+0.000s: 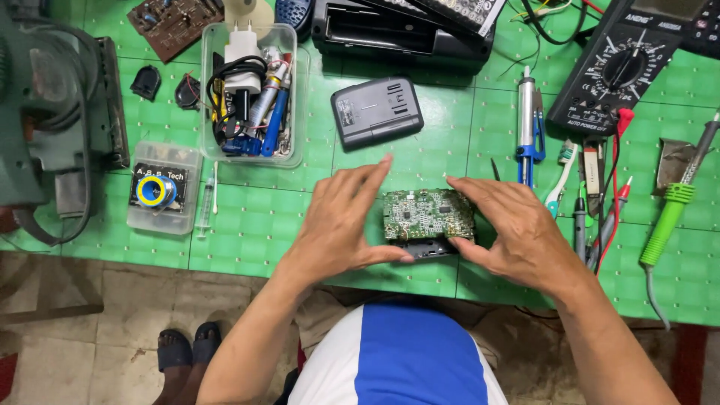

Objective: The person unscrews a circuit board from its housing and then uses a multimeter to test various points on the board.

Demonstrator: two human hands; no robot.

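Both hands, left (341, 217) and right (517, 229), clamp one green circuit board (429, 213) between them. One grey battery case (376, 111) lies at eleven o'clock from it on the bench (255, 232).

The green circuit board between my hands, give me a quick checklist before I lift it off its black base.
1. Left hand gripping the circuit board: ok, fingers on its left edge.
2. Right hand gripping: ok, fingers on the right edge.
3. Black base under the board: ok, showing at the near edge.
4. Screws or clips released: cannot tell.
5. Grey battery cover out of the way: ok, lying apart behind.
6. Soldering iron away from hands: ok, far right.
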